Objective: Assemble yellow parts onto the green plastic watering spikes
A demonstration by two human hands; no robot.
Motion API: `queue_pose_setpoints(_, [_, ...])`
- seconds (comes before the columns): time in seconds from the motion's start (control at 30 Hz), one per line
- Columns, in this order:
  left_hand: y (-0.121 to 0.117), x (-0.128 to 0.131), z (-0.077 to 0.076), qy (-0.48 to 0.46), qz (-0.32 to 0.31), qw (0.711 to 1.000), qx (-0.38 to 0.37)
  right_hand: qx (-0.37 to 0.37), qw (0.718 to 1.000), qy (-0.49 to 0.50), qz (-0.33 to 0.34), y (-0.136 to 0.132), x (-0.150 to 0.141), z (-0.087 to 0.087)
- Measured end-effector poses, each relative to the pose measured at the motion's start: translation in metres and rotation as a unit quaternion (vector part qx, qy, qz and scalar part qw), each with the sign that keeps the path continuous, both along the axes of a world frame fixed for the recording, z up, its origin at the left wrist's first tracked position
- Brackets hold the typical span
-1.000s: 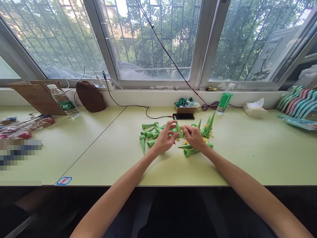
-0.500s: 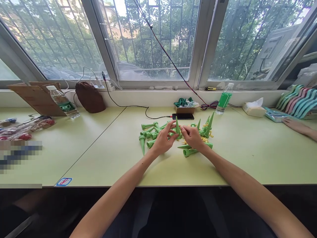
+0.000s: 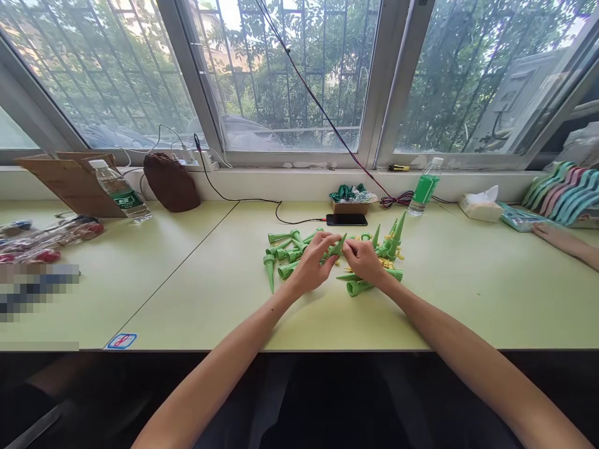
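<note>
My left hand (image 3: 312,267) grips a green plastic watering spike (image 3: 339,246) between thumb and fingers, its pointed end tilted up to the right. Close beside it, my right hand (image 3: 365,259) is closed in a pinch; whatever it holds is hidden by the fingers. More green spikes (image 3: 269,269) lie in a loose pile left of and behind my left hand. Another spike (image 3: 358,287) lies under my right wrist. Right of that hand, several spikes (image 3: 397,236) stand or lean among small yellow plastic parts (image 3: 388,264).
Behind the pile lie a phone (image 3: 346,219) on a cable and a small cardboard box (image 3: 353,204). A green-labelled bottle (image 3: 425,187) and a tissue pack (image 3: 481,206) stand to the right. Another person's hand (image 3: 550,232) rests near the hangers (image 3: 561,193). Left stands another bottle (image 3: 122,193).
The spike in my left hand has tipped from upright to slanting toward the right. My right hand stays pinched beside it, nearly in the same place.
</note>
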State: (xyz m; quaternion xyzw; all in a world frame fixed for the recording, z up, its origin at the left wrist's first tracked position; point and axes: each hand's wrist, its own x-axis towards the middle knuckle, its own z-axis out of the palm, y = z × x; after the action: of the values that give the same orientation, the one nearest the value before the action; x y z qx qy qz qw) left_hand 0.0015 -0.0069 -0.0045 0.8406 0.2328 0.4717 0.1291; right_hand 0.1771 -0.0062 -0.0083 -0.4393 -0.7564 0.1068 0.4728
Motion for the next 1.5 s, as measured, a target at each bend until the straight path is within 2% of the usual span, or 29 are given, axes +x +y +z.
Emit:
queue_pose_setpoints(0.07, [0.000,0.001,0.001,0.001,0.005,1.000,0.017,0.002,1.000,0.001,-0.002,0.000,0.000,-0.001])
queue_pose_setpoints(0.17, [0.000,0.003,0.002,-0.016,0.031,0.999,0.005,0.001,1.000,0.015,-0.021,0.000,-0.001,-0.001])
queue_pose_setpoints(0.27, [-0.002,0.004,0.005,-0.042,0.075,0.995,-0.049,-0.002,0.998,0.041,-0.049,-0.001,-0.001,0.001])
queue_pose_setpoints(0.4, [-0.006,0.004,0.011,-0.058,0.119,0.977,-0.165,0.004,0.997,0.056,-0.053,-0.002,0.001,0.003])
queue_pose_setpoints(0.53, [-0.008,0.004,0.014,-0.060,0.082,0.957,-0.272,0.005,0.999,0.041,-0.015,-0.003,0.000,0.001])
queue_pose_setpoints(0.7, [-0.008,0.003,0.013,-0.064,0.040,0.944,-0.320,0.004,0.999,0.036,0.015,-0.002,-0.001,-0.002])
queue_pose_setpoints(0.93, [-0.007,0.001,0.012,-0.044,0.051,0.957,-0.282,-0.009,0.999,0.038,0.014,0.001,0.002,-0.003])
queue_pose_setpoints(1.17, [-0.007,0.002,0.010,-0.009,0.073,0.978,-0.194,-0.018,0.999,0.026,0.014,0.002,0.003,-0.003])
queue_pose_setpoints(1.5, [-0.008,0.002,0.009,-0.008,0.083,0.988,-0.132,-0.029,0.999,0.020,0.001,0.002,0.002,-0.001])
